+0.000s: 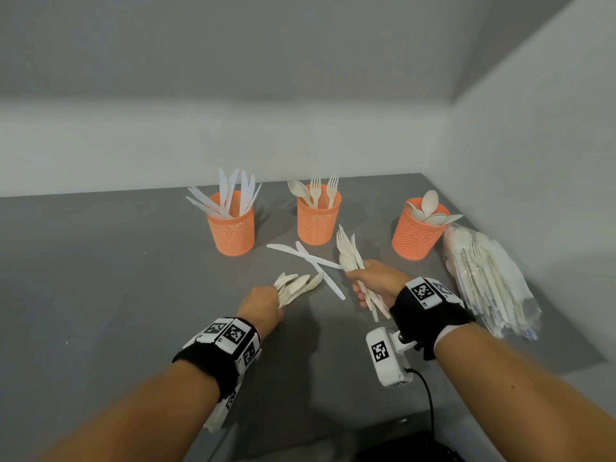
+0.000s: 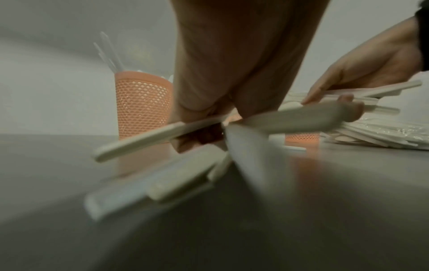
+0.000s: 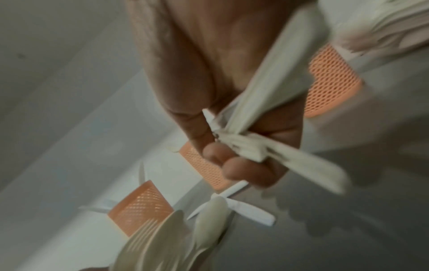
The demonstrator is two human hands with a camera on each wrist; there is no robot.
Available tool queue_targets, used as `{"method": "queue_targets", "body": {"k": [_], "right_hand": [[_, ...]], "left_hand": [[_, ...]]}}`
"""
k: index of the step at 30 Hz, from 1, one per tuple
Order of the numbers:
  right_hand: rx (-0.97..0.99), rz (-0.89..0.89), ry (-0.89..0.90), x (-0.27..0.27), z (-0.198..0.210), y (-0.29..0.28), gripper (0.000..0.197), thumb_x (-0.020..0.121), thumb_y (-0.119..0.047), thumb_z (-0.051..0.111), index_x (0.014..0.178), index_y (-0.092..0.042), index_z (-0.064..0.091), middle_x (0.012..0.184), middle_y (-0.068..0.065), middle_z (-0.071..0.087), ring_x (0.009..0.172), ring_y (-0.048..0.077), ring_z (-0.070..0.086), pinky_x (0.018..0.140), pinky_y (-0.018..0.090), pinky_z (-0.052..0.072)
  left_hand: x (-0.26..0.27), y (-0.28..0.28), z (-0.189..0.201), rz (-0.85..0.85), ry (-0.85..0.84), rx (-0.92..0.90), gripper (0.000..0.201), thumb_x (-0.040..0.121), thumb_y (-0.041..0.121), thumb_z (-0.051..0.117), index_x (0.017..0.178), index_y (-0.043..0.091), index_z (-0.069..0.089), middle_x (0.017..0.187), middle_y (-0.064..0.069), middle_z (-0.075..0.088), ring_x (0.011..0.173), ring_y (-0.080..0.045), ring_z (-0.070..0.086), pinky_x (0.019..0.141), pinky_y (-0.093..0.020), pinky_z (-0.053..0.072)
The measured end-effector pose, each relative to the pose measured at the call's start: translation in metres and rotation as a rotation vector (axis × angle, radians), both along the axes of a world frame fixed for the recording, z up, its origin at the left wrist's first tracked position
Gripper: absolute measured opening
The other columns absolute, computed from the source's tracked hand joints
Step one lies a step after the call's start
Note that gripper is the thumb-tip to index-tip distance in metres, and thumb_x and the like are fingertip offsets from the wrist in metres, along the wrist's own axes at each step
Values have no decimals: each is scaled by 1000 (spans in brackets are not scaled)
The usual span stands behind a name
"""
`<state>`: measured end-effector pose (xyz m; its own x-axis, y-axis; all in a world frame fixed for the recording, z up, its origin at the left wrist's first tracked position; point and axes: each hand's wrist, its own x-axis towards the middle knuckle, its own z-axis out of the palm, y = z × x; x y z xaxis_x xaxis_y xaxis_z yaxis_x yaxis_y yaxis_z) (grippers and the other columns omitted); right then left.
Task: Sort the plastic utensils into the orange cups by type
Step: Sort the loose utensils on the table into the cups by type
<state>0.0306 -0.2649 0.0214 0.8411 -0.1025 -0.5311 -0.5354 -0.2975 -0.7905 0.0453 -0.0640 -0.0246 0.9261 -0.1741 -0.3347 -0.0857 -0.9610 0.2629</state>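
Note:
Three orange mesh cups stand in a row at the back: the left cup [image 1: 231, 228] holds white knives, the middle cup [image 1: 318, 217] holds forks, the right cup [image 1: 416, 233] holds spoons. My left hand [image 1: 263, 306] grips a fan of cream spoons and forks [image 1: 298, 286], their handles [image 2: 148, 141] sticking out toward the wrist. My right hand [image 1: 376, 283] grips a bundle of forks and a spoon [image 1: 350, 253] pointing up and away; its fingers [image 3: 246, 170] are curled round the handles. Two white knives [image 1: 316, 263] lie crossed on the table between the hands and the cups.
A clear plastic bag of cream utensils [image 1: 490, 285] lies at the right by the wall, just beyond the spoon cup. The grey table [image 1: 100, 278] meets white walls at the back and right. A black cable [image 1: 430, 405] runs off the near edge.

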Motion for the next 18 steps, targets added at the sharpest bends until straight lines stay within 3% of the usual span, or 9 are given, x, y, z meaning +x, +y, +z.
{"method": "queue_targets", "body": {"k": [3, 5, 7, 9, 12, 14, 16, 18], "right_hand": [[78, 31, -47, -4, 7, 11, 7, 96, -18, 47, 99, -13, 51, 60, 6, 46, 45, 14, 42, 44, 23, 43], [74, 52, -88, -6, 7, 16, 13, 97, -23, 45, 105, -13, 50, 57, 4, 44, 42, 12, 40, 43, 24, 42], [44, 62, -126, -6, 6, 22, 20, 98, -26, 42, 112, -14, 49, 56, 1, 40, 42, 10, 34, 42, 23, 38], [51, 47, -164, -2, 5, 31, 21, 98, -29, 40, 113, -17, 48, 57, 0, 36, 43, 10, 30, 41, 23, 32], [86, 31, -245, 4, 8, 54, 19, 97, -37, 38, 98, -20, 48, 58, -1, 32, 44, 10, 28, 42, 25, 27], [74, 73, -305, 8, 8, 73, 29, 97, -46, 32, 102, -22, 48, 62, -5, 35, 48, 9, 33, 47, 24, 31], [61, 122, -357, 8, 10, 90, 43, 95, -57, 24, 91, -23, 50, 67, -10, 42, 57, 5, 41, 62, 22, 38], [90, 145, -368, 10, 9, 104, 61, 83, -76, 20, 92, -28, 57, 86, -11, 59, 81, 3, 55, 87, 27, 41]], "left_hand": [[-1, 5, 6, -18, -4, -28, 32, 88, 16, 56, 113, -3, 54, 118, -19, 59, 108, -32, 56, 84, -31, 45], [-3, 12, 11, 9, 4, -120, 28, 86, 17, 59, 104, -4, 57, 109, -19, 62, 104, -30, 59, 80, -31, 45], [-1, 22, 12, 105, 9, -358, 10, 82, 10, 60, 78, 1, 58, 78, -14, 67, 74, -15, 68, 62, -25, 49], [-1, 24, 13, 247, 102, -722, 16, 83, 0, 57, 67, 4, 58, 55, -4, 62, 42, -3, 58, 47, -16, 45], [-5, 9, 22, 441, 237, -1260, 8, 90, 2, 53, 87, -2, 59, 68, -11, 61, 48, -11, 56, 55, -23, 48], [-7, -1, 29, 464, 180, -1392, 18, 94, 15, 52, 82, 3, 59, 63, -4, 60, 51, -11, 54, 54, -20, 48], [-7, -8, 36, 412, 86, -1451, 23, 95, 23, 51, 84, 6, 61, 67, -4, 65, 61, -12, 62, 56, -17, 51], [-6, -9, 37, 373, 5, -1460, 23, 94, 26, 53, 105, 8, 64, 93, -7, 71, 83, -14, 68, 68, -18, 55]]}}
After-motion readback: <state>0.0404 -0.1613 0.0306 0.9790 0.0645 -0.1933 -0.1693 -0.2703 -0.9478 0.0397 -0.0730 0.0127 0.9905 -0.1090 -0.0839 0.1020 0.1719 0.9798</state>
